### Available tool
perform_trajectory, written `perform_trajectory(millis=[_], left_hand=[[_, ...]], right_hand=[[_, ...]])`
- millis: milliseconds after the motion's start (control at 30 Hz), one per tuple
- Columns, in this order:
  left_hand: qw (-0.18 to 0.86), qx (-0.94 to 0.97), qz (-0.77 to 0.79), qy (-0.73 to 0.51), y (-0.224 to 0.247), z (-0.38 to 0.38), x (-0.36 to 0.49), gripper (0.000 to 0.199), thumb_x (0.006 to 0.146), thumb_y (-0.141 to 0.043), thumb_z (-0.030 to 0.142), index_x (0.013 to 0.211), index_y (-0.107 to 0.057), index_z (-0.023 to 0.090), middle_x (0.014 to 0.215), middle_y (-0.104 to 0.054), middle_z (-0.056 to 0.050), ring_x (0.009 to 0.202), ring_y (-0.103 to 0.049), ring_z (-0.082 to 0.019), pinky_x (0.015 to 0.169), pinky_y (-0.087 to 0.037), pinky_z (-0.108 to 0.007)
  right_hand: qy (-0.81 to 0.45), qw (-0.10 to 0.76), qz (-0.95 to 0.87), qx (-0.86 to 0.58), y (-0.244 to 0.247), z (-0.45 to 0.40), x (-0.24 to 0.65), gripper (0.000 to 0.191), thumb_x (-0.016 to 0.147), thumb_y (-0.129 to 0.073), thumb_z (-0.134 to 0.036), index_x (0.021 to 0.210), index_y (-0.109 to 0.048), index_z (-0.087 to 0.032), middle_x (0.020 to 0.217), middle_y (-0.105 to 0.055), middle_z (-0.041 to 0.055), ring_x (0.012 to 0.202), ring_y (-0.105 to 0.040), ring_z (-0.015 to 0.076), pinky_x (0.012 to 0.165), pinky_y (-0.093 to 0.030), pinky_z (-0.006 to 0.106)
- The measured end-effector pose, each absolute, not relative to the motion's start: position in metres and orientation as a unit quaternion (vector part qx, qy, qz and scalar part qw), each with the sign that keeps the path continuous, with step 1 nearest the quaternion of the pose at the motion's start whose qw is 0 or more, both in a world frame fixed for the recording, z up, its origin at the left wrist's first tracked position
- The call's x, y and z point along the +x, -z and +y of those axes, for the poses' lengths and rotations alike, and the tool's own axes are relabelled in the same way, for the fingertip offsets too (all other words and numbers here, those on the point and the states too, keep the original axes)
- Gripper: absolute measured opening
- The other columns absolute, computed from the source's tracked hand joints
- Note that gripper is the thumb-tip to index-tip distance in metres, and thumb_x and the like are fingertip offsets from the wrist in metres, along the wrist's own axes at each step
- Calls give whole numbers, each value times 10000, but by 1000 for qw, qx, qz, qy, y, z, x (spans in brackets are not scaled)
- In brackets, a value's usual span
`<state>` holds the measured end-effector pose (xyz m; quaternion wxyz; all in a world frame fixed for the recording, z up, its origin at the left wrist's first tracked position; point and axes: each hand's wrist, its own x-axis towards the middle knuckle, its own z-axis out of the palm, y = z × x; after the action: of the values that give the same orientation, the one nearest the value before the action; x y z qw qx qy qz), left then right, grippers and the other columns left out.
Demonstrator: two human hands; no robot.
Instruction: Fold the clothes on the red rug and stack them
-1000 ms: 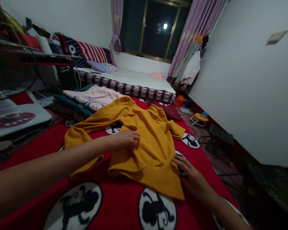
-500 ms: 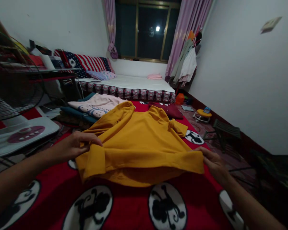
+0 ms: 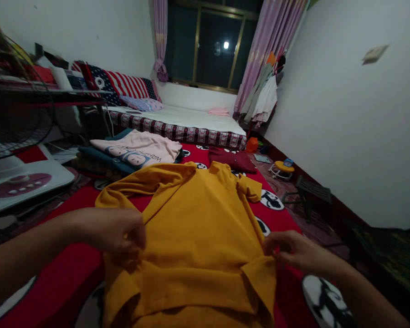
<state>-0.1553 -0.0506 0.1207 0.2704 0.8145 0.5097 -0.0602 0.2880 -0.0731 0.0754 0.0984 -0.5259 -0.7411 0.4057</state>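
Observation:
A mustard-yellow long-sleeved top lies spread over a red blanket with black-and-white figures, its hem toward me and its neck away. My left hand pinches the fabric at the left side above the hem, fingertips partly hidden behind the knuckles. On the other side, my right hand pinches the right edge between thumb and fingers. The hem band is folded and creased below both hands. One sleeve loops out at the left; the other is bent at the right.
Folded clothes with a pink top lie at the far left, a folded maroon garment beyond the yellow top. A fan base stands left. Stools stand right; a bed is behind.
Both hands have moved lower in the view with the hem, which now reaches the bottom edge. The yellow top lies more stretched out, and its left sleeve shows more fully.

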Motion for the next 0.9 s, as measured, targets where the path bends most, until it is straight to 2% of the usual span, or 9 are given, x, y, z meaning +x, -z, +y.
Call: perform_trajectory(millis=[67, 167, 367, 500, 567, 667, 733, 833, 900], left_hand=[[311, 841, 441, 42, -119, -29, -123, 283, 745, -568, 195, 968, -742, 210, 956, -746, -2, 812, -662, -153, 716, -469, -193], [243, 865, 435, -59, -85, 6, -70, 321, 831, -497, 209, 1081, -693, 167, 1075, -711, -78, 959, -648, -197, 853, -462, -258], [76, 789, 571, -214, 4, 59, -18, 507, 906, -452, 268, 1377, -431, 81, 1458, -406, -180, 1332, -402, -261, 1098, -327, -368], [38, 776, 594, -209, 18, 66, -24, 529, 941, -408, 333, 1414, -397, 95, 1500, -353, -158, 1387, -323, -262, 1163, -215, -405], [35, 777, 594, -204, 18, 65, -26, 543, 939, -414, 348, 1435, -377, 129, 1515, -331, -144, 1396, -311, -251, 1164, -216, -395], [32, 779, 593, -201, 17, 62, -25, 562, 927, -432, 417, 1450, -371, 221, 1538, -292, -115, 1413, -276, -256, 1162, -209, -407], [32, 782, 590, -196, 15, 61, -23, 555, 916, -431, 484, 1433, -398, 287, 1547, -280, -91, 1425, -242, -276, 1161, -186, -447], [43, 784, 592, -185, 13, 59, -21, 550, 906, -413, 542, 1408, -437, 318, 1542, -292, -85, 1430, -219, -296, 1155, -167, -487], [47, 783, 593, -185, 12, 58, -21, 548, 905, -409, 546, 1405, -440, 325, 1538, -302, -82, 1430, -221, -293, 1154, -166, -489]], right_hand=[[-399, 191, -710, -548, -78, -44, 282, 222, 725, -541, -250, 904, -639, -162, 831, -664, 35, 646, -621, 147, 607, -482, 253], [-314, 339, -643, -611, -66, 10, 271, 344, 720, -559, -319, 1025, -577, -161, 947, -652, 65, 636, -626, 155, 597, -506, 291], [14, 289, -594, -751, -27, 85, 248, 625, 713, -639, -400, 1254, -500, -120, 1233, -551, 194, 1079, -583, 292, 826, -470, 362], [-2, 199, -620, -759, -25, 100, 260, 379, 749, -619, -371, 1039, -647, -128, 987, -679, 130, 903, -643, 266, 700, -444, 297], [13, 209, -620, -756, -30, 103, 274, 271, 760, -600, -335, 946, -670, -151, 870, -697, 84, 821, -646, 237, 647, -420, 267], [105, 258, -570, -773, -39, 100, 291, 338, 804, -557, -369, 1049, -638, -152, 940, -692, 100, 831, -642, 228, 629, -413, 261], [130, 179, -597, -771, -45, 96, 293, 327, 804, -556, -330, 1079, -629, -169, 987, -681, 111, 883, -642, 245, 649, -420, 277], [99, -43, -645, -756, -62, 96, 279, 266, 766, -582, -243, 1013, -657, -179, 1012, -658, 128, 906, -645, 277, 679, -436, 318], [115, -95, -653, -743, -78, 104, 264, 332, 742, -620, -275, 1058, -647, -180, 1100, -618, 148, 946, -631, 299, 714, -451, 353]])
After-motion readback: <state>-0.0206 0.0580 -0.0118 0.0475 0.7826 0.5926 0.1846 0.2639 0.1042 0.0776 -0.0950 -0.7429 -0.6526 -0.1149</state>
